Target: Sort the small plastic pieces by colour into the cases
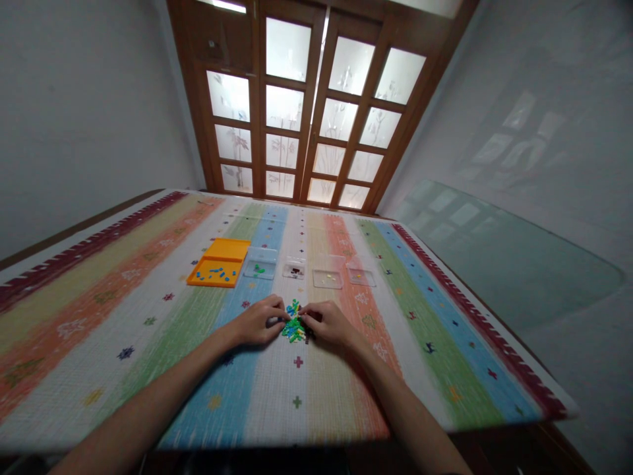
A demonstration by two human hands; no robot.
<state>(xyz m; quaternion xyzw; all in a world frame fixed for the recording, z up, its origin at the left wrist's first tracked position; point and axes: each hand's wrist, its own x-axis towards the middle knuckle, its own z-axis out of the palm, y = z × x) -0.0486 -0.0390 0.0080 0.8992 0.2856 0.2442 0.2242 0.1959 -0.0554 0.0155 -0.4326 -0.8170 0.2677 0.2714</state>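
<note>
Left hand [262, 320] at nine o'clock and right hand [329, 322] at three, both bare, fingertips bent into one central heap of small green, blue and yellow pieces [293, 328]; whether either pinches one, I cannot tell from here. Beyond, on the multicoloured striped cloth [445, 369]: one open orange plastic box [226, 249] holding blue pieces [221, 271], ten o'clock; four clear plastic boxes [326, 285] with small contents, eleven to two.

I find the orange case [226, 249] smooth plastic, the tablecloth [281, 396] matt woven cloth. The small pieces [295, 328] I handle are probably plastic.
</note>
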